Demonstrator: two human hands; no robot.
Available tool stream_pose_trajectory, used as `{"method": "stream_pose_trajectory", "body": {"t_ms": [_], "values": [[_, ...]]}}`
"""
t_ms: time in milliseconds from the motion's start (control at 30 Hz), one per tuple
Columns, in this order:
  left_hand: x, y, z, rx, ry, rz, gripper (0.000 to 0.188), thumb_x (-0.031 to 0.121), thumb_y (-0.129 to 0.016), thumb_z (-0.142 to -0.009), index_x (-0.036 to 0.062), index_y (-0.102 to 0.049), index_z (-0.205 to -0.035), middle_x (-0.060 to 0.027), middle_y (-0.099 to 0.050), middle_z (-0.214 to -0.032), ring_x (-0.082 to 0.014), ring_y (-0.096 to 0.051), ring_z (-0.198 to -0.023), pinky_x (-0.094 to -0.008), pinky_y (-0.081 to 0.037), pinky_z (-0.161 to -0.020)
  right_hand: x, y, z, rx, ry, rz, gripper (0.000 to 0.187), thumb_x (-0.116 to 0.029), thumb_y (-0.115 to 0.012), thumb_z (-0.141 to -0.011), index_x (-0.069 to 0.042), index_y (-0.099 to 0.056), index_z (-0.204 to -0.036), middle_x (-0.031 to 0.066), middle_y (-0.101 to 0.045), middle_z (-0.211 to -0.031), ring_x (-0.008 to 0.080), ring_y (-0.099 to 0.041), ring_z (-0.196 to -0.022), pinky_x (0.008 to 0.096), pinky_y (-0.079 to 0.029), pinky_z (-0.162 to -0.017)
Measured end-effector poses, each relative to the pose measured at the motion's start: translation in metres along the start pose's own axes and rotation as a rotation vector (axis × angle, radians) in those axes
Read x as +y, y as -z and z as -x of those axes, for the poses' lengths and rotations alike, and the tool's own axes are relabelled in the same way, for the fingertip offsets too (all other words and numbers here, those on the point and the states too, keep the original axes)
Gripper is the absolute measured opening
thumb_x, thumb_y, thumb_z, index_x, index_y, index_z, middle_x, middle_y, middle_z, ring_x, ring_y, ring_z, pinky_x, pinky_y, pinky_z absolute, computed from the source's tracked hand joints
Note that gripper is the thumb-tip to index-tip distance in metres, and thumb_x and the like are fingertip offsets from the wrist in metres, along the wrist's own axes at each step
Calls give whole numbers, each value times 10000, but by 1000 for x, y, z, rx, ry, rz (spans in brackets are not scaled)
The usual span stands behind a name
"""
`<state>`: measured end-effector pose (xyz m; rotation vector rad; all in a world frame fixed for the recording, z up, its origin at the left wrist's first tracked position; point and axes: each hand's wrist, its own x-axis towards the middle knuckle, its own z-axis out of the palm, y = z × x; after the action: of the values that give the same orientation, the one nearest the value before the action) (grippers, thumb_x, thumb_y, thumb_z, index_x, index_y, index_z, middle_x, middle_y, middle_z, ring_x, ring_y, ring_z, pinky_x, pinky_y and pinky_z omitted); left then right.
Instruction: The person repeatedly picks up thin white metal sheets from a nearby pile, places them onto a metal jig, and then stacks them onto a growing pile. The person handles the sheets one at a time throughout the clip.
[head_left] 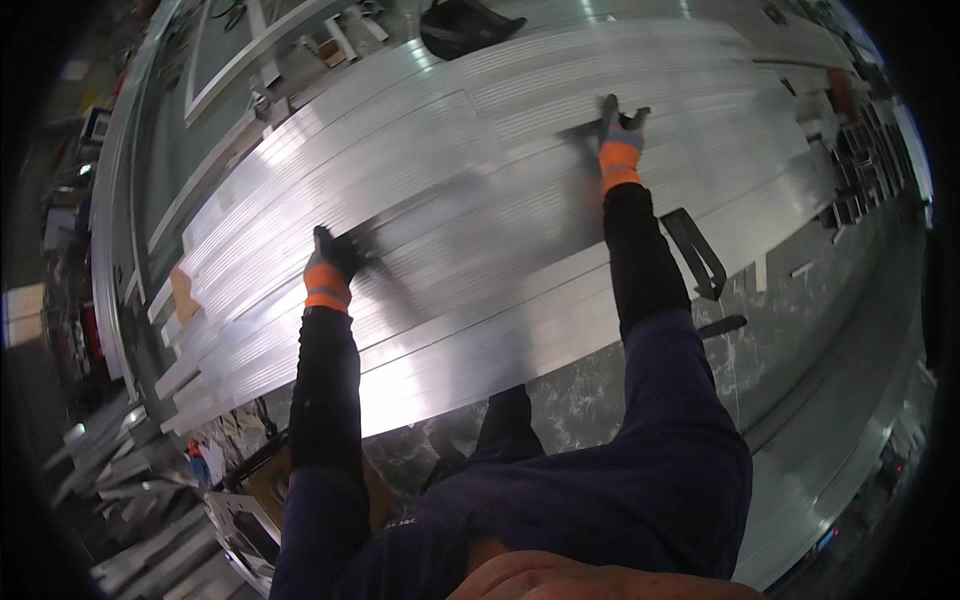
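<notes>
Two gloved hands on my head feed, both over a bed of ribbed metal panels (480,240). Panels fill the middle of the view, lying side by side, long edges running roughly from 8 to 2 o'clock, ends staggered. Bright glare at 8, dark blurry shadow or reflection between the hands; can't separate which.

Left hand (332,256): between 9 and 10 o'clock, dark glove, orange cuff (326,288), at a panel edge. Fingers merge with the dark patch beside them, so I can't tell if they're pinching that edge or just resting.

Right hand (622,125): 1 o'clock, reaching further out, same glove type. Two digits show apart with a gap between, one toward 12, one toward 2. Can't tell from here whether it has hold of a panel edge.

Around them: black open-frame piece (693,253) between 2 and 3 o'clock, just beside the right sleeve (640,260). Short black bar (722,327) at 3. Black crumpled item (465,28) at 12, by the far panel edge. Pale metal rail (255,58) between 10 and 11. Stack of cut profiles (860,165) past 2, near the panel ends. Brown flat scrap (183,294) at 9.
</notes>
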<state>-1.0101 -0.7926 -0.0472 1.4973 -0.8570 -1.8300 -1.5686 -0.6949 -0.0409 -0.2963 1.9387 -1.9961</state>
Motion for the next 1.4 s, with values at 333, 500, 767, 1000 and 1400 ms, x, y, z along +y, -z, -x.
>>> {"method": "stream_pose_trajectory", "body": {"t_ms": [333, 500, 767, 1000, 1400], "values": [[20, -35, 120, 33, -22, 72, 557, 406, -531, -1030, -42, -502, -1361, -191, -588, -1323, -269, -618, -1158, -389, -522, -942, -26, 11, 0, -61, -55, 256, 904, -488, -728, -864, 20, -335, -1499, 263, -597, -1285, 382, -577, -1205, 399, -452, -997], [-54, 62, 208, 203, -301, -215, 341, 314, -612, -1003, 10, -680, -1140, -59, -722, -1030, -160, -678, -909, -286, -530, -797, -32, 32, 164, -153, 154, -25, 625, -252, -692, -951, 11, -433, -1456, 155, -588, -1316, 232, -571, -1203, 317, -451, -1011], [-202, 318, 407, 467, -226, -1040, 293, 315, -629, -934, 44, -717, -1003, -168, -722, -997, -307, -684, -933, -406, -527, -843, 50, 111, 540, -626, -105, 333, 488, -210, -684, -956, -16, -536, -1379, 121, -631, -1266, 180, -608, -1119, 306, -473, -986], [-324, 520, 581, 802, 48, -978, 414, 401, -592, -898, 50, -685, -1099, -206, -670, -1114, -392, -607, -1109, -451, -485, -943, 107, 162, 757, -1498, 161, 690, 493, -287, -718, -910, -56, -597, -1328, 140, -698, -1140, 236, -667, -1003, 342, -525, -871], [-410, 704, 867, 1507, 88, -734, 486, 364, -687, -850, 88, -616, -1244, -200, -611, -1263, -388, -580, -1164, -461, -453, -1024, 100, 99, 1052, -2133, 158, 1120, 472, -336, -698, -896, -62, -639, -1275, 182, -693, -1199, 314, -656, -1129, 376, -493, -954]]}}
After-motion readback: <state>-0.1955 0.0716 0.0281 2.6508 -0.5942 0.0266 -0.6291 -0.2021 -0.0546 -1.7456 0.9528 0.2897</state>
